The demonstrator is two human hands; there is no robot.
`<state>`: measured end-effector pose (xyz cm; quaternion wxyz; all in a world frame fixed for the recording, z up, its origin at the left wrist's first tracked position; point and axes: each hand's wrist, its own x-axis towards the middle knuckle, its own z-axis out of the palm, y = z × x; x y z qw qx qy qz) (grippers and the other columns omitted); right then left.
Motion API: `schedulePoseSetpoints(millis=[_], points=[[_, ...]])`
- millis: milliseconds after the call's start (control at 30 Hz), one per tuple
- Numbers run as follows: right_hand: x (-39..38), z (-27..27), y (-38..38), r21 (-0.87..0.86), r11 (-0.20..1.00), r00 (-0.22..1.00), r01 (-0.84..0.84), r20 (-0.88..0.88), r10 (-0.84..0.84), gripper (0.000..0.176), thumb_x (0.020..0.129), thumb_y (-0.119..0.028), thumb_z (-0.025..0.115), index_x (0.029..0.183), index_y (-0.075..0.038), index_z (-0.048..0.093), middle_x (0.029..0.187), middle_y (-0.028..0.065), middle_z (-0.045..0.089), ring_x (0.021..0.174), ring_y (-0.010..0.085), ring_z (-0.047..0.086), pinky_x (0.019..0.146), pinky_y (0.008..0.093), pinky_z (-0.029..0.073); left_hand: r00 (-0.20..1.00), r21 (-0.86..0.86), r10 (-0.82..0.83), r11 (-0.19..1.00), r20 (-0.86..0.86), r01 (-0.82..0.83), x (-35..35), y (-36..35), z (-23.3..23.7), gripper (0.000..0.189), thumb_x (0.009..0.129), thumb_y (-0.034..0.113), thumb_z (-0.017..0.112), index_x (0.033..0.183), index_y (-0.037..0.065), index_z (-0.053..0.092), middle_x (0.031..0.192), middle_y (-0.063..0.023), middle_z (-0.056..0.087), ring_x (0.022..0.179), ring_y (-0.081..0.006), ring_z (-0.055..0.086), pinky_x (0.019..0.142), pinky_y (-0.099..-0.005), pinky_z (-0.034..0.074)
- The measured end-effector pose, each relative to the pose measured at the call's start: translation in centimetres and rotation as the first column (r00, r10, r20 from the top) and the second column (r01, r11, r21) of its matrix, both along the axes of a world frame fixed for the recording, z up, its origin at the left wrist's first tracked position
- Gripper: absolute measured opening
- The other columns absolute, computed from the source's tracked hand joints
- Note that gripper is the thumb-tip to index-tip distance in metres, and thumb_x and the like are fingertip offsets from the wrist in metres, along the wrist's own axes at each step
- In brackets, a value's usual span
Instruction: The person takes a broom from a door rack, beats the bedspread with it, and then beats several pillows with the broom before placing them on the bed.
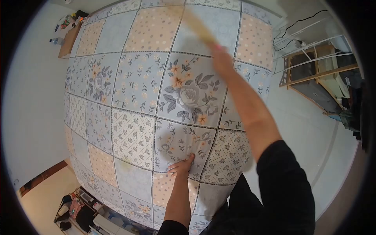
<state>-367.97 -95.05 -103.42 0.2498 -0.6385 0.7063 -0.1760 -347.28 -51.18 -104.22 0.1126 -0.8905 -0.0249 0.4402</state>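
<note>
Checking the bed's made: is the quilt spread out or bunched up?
Spread out: the quilt lies flat, its squares showing edge to edge, with small creases by the left hand.

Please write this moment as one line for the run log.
left hand: open, pressed on floral bedspread | right hand: arm stretched out, grips pale stick | stick: blurred, over bedspread

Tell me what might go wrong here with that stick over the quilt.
The right hand holds a pale stick, blurred by motion, above the quilt. A loose grip might send it toward the bottle beside the far corner. The left hand presses into the quilt and seems to bear weight, so the soft surface could give and upset the person's balance.
</note>
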Motion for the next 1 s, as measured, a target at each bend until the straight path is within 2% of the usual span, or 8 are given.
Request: schedulePoseSetpoints(millis=[367, 400, 600, 700, 800, 833, 867, 1000], points=[[-6.1, 7.9, 24.7, 0.035, 0.925, 0.919, 0.378, -0.138, -0.37, 0.047, 0.1, -0.027, 0.043, 0.144, -0.014, 0.038, 0.118, 0.0216, 0.057, 0.093, 0.0411, 0.061, 0.075, 0.0519, 0.05, 0.99, 0.069, 0.011, 0.998, -0.143, -0.001, 0.5, -2.5, 2.9, 0.168, 0.048, 0.081, 0.075, 0.134, -0.015, -0.033, 0.144, -0.0403, -0.03, 0.138, -0.0545, -0.022, 0.114, -0.0602, -0.004], [-5.0, 2.4, 24.8, -0.288, 0.952, 0.99, 0.109, -0.055, -0.13, 0.041, 0.1, -0.027, 0.044, 0.138, -0.014, 0.045, 0.112, 0.0193, 0.058, 0.087, 0.039, 0.062, 0.072, 0.0499, 0.051, 0.99, 0.08, 0.005, 0.997, -0.144, 0.007, 0.4, -1.8, 2.1, 0.168, 0.048, 0.081, 0.075, 0.134, -0.015, -0.033, 0.144, -0.0403, -0.03, 0.138, -0.0545, -0.022, 0.114, -0.0602, -0.004], [16.1, 4.6, 18.9, -0.093, 0.87, 0.862, -0.483, 0.126, 0.492, 0.045, 0.088, -0.015, 0.05, 0.133, -0.016, 0.05, 0.111, 0.022, 0.061, 0.094, 0.042, 0.062, 0.083, 0.0486, 0.052, 0.995, 0.111, -0.049, 0.992, -0.088, 0.059, 0.0, -1.8, 0.8, 0.168, 0.047, 0.082, 0.075, 0.136, -0.016, -0.029, 0.146, -0.0412, -0.024, 0.14, -0.0557, -0.014, 0.115, -0.0599, 0.001], [15.9, 7.0, 15.0, 0.153, 0.955, 0.936, -0.255, 0.287, 0.204, 0.032, 0.092, -0.018, 0.047, 0.12, -0.007, 0.057, 0.104, 0.0224, 0.064, 0.09, 0.0416, 0.064, 0.081, 0.0483, 0.052, 0.999, 0.121, -0.03, 0.992, -0.035, 0.034, 0.1, -2.0, 1.2, 0.168, 0.046, 0.081, 0.075, 0.137, -0.017, -0.027, 0.148, -0.0407, -0.021, 0.141, -0.0555, -0.012, 0.115, -0.0597, 0.003], [5.8, -0.9, 13.5, -0.124, 0.992, 0.988, -0.012, 0.15, 0.03, 0.029, 0.095, -0.021, 0.044, 0.097, 0.0, 0.063, 0.092, 0.0209, 0.066, 0.085, 0.0364, 0.066, 0.072, 0.0472, 0.052, 0.999, 0.146, -0.021, 0.989, -0.026, 0.025, -0.2, -1.6, 1.5, 0.166, 0.048, 0.075, 0.081, 0.138, -0.011, -0.03, 0.151, -0.0356, -0.021, 0.142, -0.0525, -0.008, 0.116, -0.0567, 0.013], [0.2, 0.0, 14.6, 0.403, 0.911, 0.939, 0.09, 0.271, -0.212, 0.028, 0.094, -0.019, 0.044, 0.094, 0.001, 0.063, 0.088, 0.0206, 0.067, 0.082, 0.0359, 0.066, 0.071, 0.0481, 0.052, 1.0, 0.098, -0.009, 0.995, -0.008, 0.01, -0.2, -1.2, 1.1, 0.166, 0.049, 0.075, 0.08, 0.139, -0.012, -0.028, 0.151, -0.0359, -0.018, 0.143, -0.0519, -0.008, 0.116, -0.0564, 0.011], [-6.5, -5.3, 17.6, -0.044, 0.996, 0.984, -0.075, -0.167, 0.066, 0.028, 0.095, -0.019, 0.042, 0.094, -0.002, 0.064, 0.089, 0.0199, 0.067, 0.08, 0.0369, 0.066, 0.07, 0.0491, 0.052, 1.0, 0.063, 0.012, 0.998, 0.004, -0.012, -0.2, -1.4, 1.3, 0.166, 0.049, 0.075, 0.08, 0.139, -0.012, -0.028, 0.151, -0.036, -0.017, 0.143, -0.0517, -0.008, 0.116, -0.0563, 0.01], [-20.7, -0.6, 35.1, 0.074, 0.977, 0.925, 0.2, -0.344, -0.163, 0.053, 0.093, -0.009, 0.046, 0.145, -0.021, 0.038, 0.107, 0.0193, 0.066, 0.093, 0.0403, 0.064, 0.08, 0.047, 0.052, 0.999, -0.083, -0.028, 0.996, -0.025, 0.026, -0.2, -1.3, 5.6, 0.163, 0.05, 0.078, 0.077, 0.141, -0.012, -0.025, 0.152, -0.0355, -0.015, 0.143, -0.0497, -0.007, 0.117, -0.0544, 0.007]])
